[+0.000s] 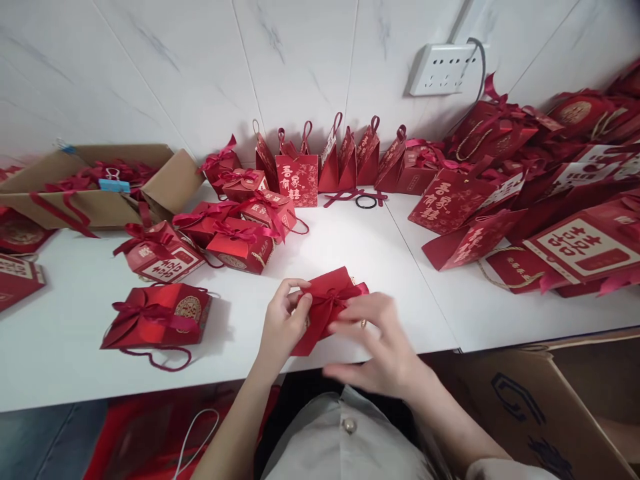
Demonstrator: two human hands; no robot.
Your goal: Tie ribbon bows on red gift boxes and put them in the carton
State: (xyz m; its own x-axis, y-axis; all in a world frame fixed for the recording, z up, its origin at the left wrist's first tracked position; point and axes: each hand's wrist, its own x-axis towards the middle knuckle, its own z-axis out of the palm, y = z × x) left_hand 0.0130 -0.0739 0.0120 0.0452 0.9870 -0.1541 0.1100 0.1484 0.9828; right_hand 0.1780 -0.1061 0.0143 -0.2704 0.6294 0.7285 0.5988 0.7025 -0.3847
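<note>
A red gift box (324,337) with a dark red ribbon bow (332,300) on top sits near the front edge of the white table. My left hand (284,319) grips its left side, the thumb lying on top by the bow. Over the box's right side is my right hand (383,340), slightly blurred, fingers and thumb apart. Its fingertips are close to the bow's right loop; whether they touch it I cannot tell. A ring shows on one finger. To the left stands another red box (163,313) with a bow and a cord handle.
More bowed red boxes (240,247) cluster back left, beside an open cardboard box (173,183) of ribbons. Triangular red boxes (297,180) line the wall. Ribbon pieces and a black ring (366,202) lie before them. Red boxes pile up (585,243) at right, below a power strip (443,70).
</note>
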